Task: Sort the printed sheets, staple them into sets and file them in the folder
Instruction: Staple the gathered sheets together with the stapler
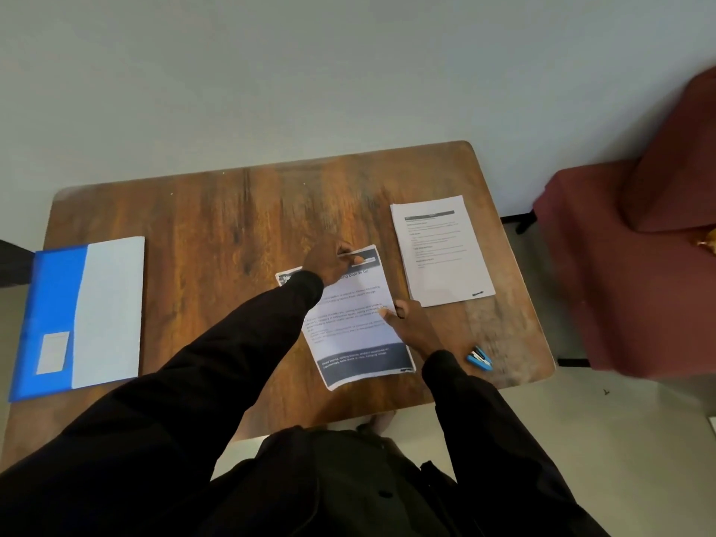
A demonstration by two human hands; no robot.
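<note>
- Looks like we're at the sorting/squaring-up step: a small pile of printed sheets [356, 327] sits in the middle of the frame, with another page's corner poking out at its upper left, so the pile isn't lined up.
- The left hand [329, 263] reaches over and pinches the pile's top edge between thumb and fingers.
- The right hand [412, 323] is at the pile's right edge, thumb on the paper and fingers curled at the edge, so I'd call it a pinch too.
- A second stack [441, 250] lies just right of it, apart from it.
- My guess for the next move: get the edges flush, then grab the little blue stapler [479, 358] lying near the table's lower right corner.
- The blue folder [54, 304] lies open at the left of the frame, well away from the papers.
- The surface is a dark wooden table [193, 226] against a plain pale wall, with a dark red chair [620, 265] at the right and light floor below it.
</note>
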